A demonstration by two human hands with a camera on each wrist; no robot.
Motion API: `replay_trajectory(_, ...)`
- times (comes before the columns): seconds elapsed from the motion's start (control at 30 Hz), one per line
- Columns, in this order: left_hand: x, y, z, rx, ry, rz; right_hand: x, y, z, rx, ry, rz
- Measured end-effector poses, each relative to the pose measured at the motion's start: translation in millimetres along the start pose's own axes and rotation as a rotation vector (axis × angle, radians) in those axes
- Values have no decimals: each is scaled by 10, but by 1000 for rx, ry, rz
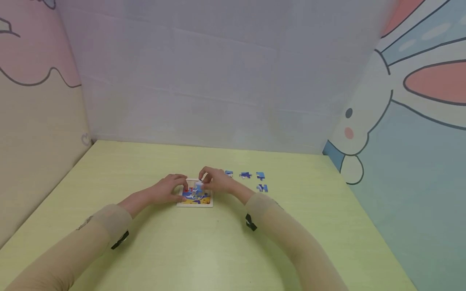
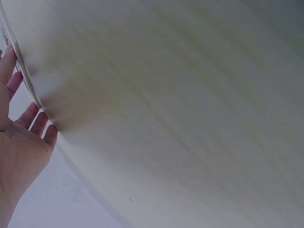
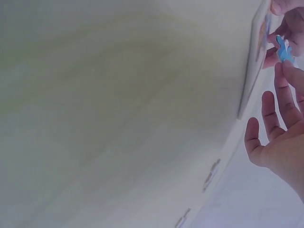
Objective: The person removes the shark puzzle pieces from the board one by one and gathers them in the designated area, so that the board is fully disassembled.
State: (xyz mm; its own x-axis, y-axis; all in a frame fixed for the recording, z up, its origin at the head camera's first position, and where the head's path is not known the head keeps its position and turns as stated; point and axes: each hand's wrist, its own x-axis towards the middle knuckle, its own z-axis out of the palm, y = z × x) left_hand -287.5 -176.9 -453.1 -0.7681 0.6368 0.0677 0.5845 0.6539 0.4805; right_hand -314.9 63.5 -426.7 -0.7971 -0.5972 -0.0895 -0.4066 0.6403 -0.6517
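Observation:
A small jigsaw puzzle board (image 1: 194, 205) with a pale frame lies on the table, partly filled with a blue, white and yellow sea picture. My left hand (image 1: 165, 189) holds its left side, thumb near the lower corner and bent fingers at the upper left. Over the board, my right hand (image 1: 218, 180) pinches a light blue puzzle piece (image 3: 284, 50) between thumb and index finger, the other fingers spread apart. The piece is tilted up from the board. In the left wrist view, the left fingertips (image 2: 52, 128) sit along the board's edge (image 2: 29, 85).
Right of the board lie several loose puzzle pieces, among them a purple-blue one (image 1: 245, 175), a light blue one (image 1: 260, 176) and a nearer one (image 1: 262, 188). Another piece (image 1: 228, 173) is beside the right hand. A pale wall (image 1: 218, 101) rises behind the yellow-green table (image 1: 204, 250).

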Motion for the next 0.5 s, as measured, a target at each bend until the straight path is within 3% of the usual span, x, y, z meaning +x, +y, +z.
replay_trajectory(0.23, -1, 8, -1, 7, 13, 4, -135, -59, -153, -12, 10, -42)
replay_trajectory(0.5, -7, 0, -9, 15, -4, -17, -339, -7, -288, -62, 19, -30)
